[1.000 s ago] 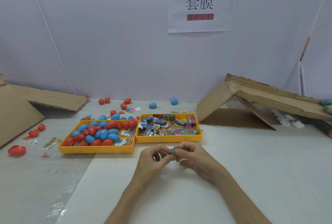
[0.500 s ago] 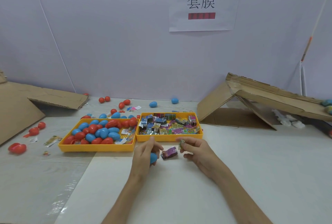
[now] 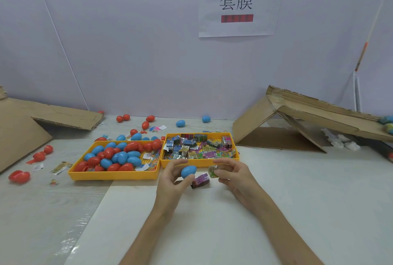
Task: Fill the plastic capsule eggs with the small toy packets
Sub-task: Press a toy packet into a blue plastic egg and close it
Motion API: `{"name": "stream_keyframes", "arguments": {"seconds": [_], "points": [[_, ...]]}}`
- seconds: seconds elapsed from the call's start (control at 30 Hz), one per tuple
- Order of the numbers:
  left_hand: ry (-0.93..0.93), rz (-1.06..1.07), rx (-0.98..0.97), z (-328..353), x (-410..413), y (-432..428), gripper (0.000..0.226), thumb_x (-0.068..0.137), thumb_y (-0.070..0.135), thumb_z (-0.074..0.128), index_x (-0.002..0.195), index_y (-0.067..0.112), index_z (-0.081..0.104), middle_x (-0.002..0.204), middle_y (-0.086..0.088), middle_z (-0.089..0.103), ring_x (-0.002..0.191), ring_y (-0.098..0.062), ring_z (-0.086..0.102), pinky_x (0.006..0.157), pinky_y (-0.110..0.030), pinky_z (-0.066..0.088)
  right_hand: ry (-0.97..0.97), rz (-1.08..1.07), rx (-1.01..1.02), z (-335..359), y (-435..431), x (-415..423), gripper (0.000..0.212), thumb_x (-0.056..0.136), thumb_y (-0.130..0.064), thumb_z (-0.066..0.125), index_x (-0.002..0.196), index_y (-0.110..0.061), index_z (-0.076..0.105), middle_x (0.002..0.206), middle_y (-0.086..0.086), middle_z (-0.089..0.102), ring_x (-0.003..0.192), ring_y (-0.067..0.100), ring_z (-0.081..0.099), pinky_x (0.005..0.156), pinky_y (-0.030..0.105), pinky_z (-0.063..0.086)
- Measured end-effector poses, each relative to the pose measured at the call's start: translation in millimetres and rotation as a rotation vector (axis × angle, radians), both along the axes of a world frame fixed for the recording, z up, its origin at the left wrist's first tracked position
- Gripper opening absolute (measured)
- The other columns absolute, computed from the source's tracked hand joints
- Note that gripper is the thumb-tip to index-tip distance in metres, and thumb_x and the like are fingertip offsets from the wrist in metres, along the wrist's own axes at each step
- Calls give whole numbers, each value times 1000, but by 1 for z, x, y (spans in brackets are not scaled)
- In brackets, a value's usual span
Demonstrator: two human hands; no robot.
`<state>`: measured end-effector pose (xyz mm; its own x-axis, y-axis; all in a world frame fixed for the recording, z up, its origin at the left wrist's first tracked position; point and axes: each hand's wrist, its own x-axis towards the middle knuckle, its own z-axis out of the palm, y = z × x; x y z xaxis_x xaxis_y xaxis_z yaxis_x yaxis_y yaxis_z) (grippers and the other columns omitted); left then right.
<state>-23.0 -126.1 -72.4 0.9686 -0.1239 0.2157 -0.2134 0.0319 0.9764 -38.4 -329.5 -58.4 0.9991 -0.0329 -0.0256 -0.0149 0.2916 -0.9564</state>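
Note:
My left hand (image 3: pixel 173 181) holds a blue capsule egg (image 3: pixel 188 171) between thumb and fingers, just in front of the trays. My right hand (image 3: pixel 231 176) pinches a small green-and-white toy packet (image 3: pixel 212 171) at its fingertips. Between the two hands a purple toy packet (image 3: pixel 200 180) lies on the white table. A yellow tray (image 3: pixel 114 176) at the left holds several red and blue eggs. A second yellow tray (image 3: pixel 200 162) to its right is full of small toy packets.
Loose red and blue eggs (image 3: pixel 145 124) lie behind the trays and at the left (image 3: pixel 19 176). Folded cardboard stands at the right (image 3: pixel 297 124) and lies at the left (image 3: pixel 42 120). A paper sign (image 3: pixel 237 3) hangs on the back wall.
The hands were together working one packet; they have parted. The blue egg now shows in my left hand, a purple packet lies on the table, and my right hand keeps a green packet.

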Motion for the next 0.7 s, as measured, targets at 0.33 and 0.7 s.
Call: {"name": "stream_keyframes", "arguments": {"seconds": [0.33, 0.7], "points": [[-45, -103, 32, 2, -3, -2, 28, 88, 6, 76, 109, 25, 75, 105, 5, 77, 96, -15, 73, 80, -22, 56, 10, 26, -167, -4, 2, 0, 19, 85, -1, 74, 97, -15, 77, 87, 3, 75, 68, 9, 62, 58, 19, 47], [-38, -149, 15, 1, -3, -3, 25, 85, 4, 78, 106, 16, 73, 100, -4, 76, 93, -21, 74, 76, -23, 56, -6, 16, -205, -6, 2, 1, 9, 85, -17, 77, 93, -21, 80, 85, 6, 75, 74, 10, 62, 62, 21, 46]]}}
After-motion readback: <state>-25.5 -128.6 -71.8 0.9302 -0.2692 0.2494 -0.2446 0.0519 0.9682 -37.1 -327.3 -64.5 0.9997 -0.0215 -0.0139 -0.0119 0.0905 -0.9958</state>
